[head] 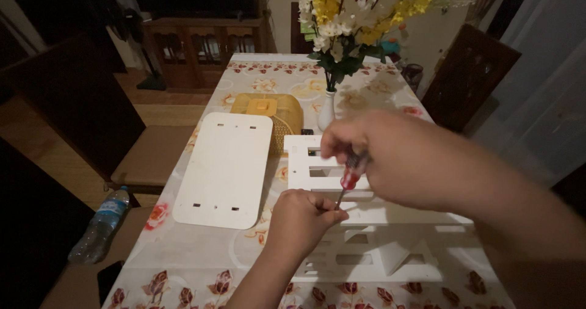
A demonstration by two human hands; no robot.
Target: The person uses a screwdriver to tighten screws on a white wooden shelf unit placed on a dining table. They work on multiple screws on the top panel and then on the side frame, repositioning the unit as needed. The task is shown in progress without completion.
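Both hands closed: right hand (372, 153) gripping a red-handled screwdriver (349, 178), left hand (302, 214) pinching its tip over the white slotted panel (390, 223).

- A table (201, 257) in a cloth of red flower prints carries everything.
- Under the fingers (329, 214) of both hands lies a slotted white frame (366, 266).
- Left of them, well apart, rests a flat white panel (224, 168).
- Beyond the fingers stand a yellow woven basket (287, 116) and a white vase (326, 110) of flowers.
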